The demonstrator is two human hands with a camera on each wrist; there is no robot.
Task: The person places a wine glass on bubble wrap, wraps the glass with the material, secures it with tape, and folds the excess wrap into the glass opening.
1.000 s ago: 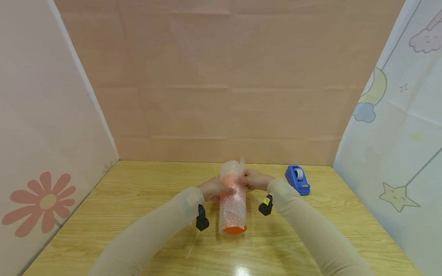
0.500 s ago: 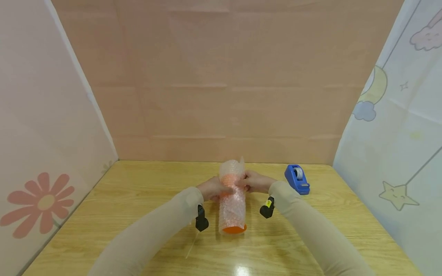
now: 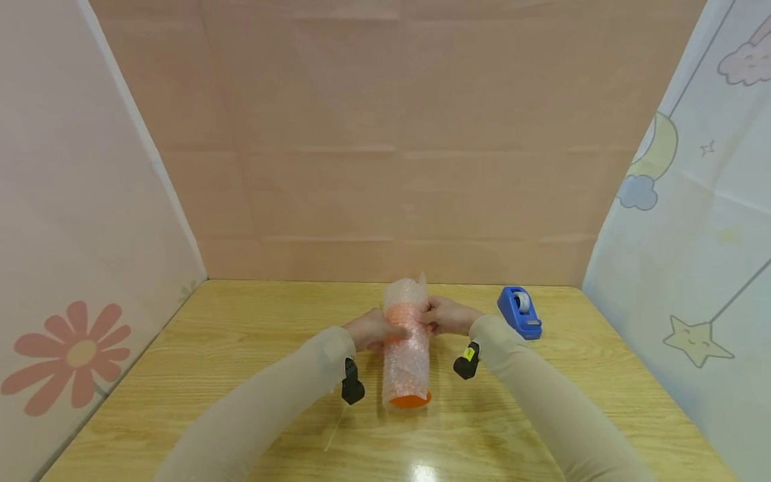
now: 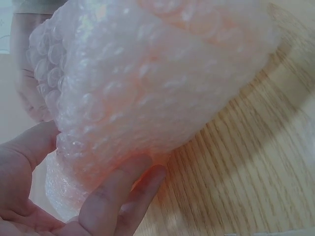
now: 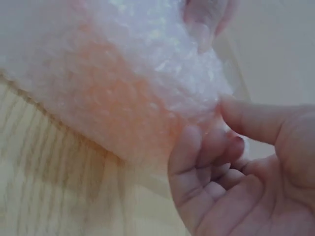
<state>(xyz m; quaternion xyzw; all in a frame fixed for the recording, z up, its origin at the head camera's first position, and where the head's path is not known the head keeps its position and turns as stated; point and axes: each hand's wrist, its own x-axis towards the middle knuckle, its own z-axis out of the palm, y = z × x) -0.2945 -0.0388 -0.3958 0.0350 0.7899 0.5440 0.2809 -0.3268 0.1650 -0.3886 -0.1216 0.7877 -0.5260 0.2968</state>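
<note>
A long roll of bubble wrap (image 3: 407, 371) lies on the wooden table, pointing away from me. Something orange (image 3: 411, 402) inside shows at its near end and tints the wrap. From the left side my left hand (image 3: 372, 329) grips the roll, thumb on top; in the left wrist view its fingers (image 4: 106, 201) curl against the lower side. My right hand (image 3: 447, 316) is at the opposite side. In the right wrist view its thumb (image 5: 256, 120) and curled fingers pinch the bubble wrap (image 5: 118, 93). The orange thing's shape is hidden under the wrap.
A blue tape dispenser (image 3: 521, 313) with a roll of clear tape stands at the back right, beyond my right wrist. A thin pale strip (image 3: 335, 428) shows below my left wrist camera. Fabric panels border the table (image 3: 265, 301) at the back and sides.
My right fingers reach slightly further over the roll half a second ago, and are now back near its right edge. The left hand and the roll stay in place.
</note>
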